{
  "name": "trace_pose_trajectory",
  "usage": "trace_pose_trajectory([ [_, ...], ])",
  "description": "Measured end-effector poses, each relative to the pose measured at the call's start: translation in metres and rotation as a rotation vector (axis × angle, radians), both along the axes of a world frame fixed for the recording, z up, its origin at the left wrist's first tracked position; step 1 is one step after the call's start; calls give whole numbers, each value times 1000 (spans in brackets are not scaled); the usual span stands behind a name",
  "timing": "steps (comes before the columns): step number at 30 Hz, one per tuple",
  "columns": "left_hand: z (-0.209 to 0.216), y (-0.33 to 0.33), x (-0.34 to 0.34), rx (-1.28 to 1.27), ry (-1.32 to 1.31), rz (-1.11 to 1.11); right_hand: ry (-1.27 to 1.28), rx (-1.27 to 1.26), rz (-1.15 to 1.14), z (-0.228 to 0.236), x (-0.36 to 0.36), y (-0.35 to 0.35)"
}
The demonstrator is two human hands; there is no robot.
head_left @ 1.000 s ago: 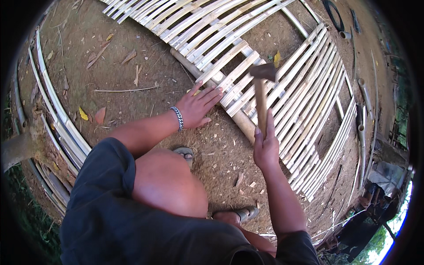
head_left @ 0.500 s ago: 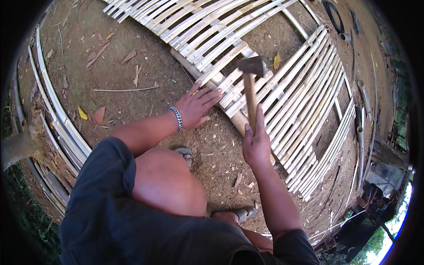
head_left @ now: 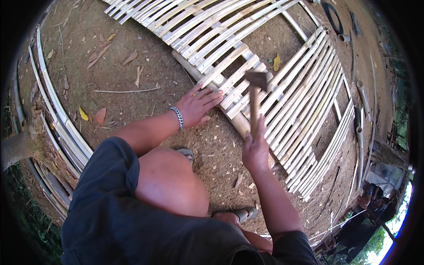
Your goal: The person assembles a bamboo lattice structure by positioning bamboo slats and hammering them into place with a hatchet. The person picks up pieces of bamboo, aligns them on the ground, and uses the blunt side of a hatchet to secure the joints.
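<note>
My right hand (head_left: 256, 152) is closed round the wooden handle of a hammer (head_left: 254, 106). Its dark metal head is slightly blurred and shows over the bamboo slats (head_left: 242, 79); I cannot tell whether it touches them. My left hand (head_left: 195, 107), with a chain bracelet at the wrist, lies with fingers spread and palm down. Its fingertips reach the near ends of the slats, beside a round bamboo pole (head_left: 240, 123) that runs crosswise under those ends. The pale split slats lie side by side as a long panel on the ground.
Long bent bamboo strips (head_left: 55, 110) lie on the left. Bamboo tubes (head_left: 360, 134) and a coiled black hose (head_left: 333, 17) are at the right. Dry leaves, chips and a thin stick (head_left: 128, 91) litter the dirt. My sandalled foot (head_left: 244, 215) is near the panel.
The hammer head has come down and a little to the right, and my right hand has dipped slightly with it. My left hand stays at the slat ends.
</note>
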State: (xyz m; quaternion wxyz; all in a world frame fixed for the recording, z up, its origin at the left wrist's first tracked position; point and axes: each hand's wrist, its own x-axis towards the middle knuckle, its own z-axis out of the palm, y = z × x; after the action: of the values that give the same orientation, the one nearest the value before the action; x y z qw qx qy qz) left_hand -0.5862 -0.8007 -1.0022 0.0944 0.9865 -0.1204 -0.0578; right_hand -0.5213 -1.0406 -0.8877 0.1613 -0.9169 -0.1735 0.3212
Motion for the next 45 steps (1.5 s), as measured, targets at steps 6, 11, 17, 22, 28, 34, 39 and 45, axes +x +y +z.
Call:
trace_pose_trajectory([
  [6,-1,0,-3,-7,25,11,29,-16,98,-2,5,-12],
  [11,0,0,0,-7,36,2,120,-150,-25,-4,-2,0],
  [17,9,11,4,-149,89,78,-89,48,154,-14,1,-12],
  [22,8,24,-11,7,26,219,-252,322,-36,5,17,45],
  [28,19,22,-8,31,105,203,74,-294,87,-21,21,66],
  [34,14,26,-10,-11,90,213,23,-47,96,-9,34,61],
  [39,15,26,-12,-28,82,222,79,417,-290,8,9,71],
  [45,16,26,-8,-43,107,216,20,71,130,-37,5,59],
])
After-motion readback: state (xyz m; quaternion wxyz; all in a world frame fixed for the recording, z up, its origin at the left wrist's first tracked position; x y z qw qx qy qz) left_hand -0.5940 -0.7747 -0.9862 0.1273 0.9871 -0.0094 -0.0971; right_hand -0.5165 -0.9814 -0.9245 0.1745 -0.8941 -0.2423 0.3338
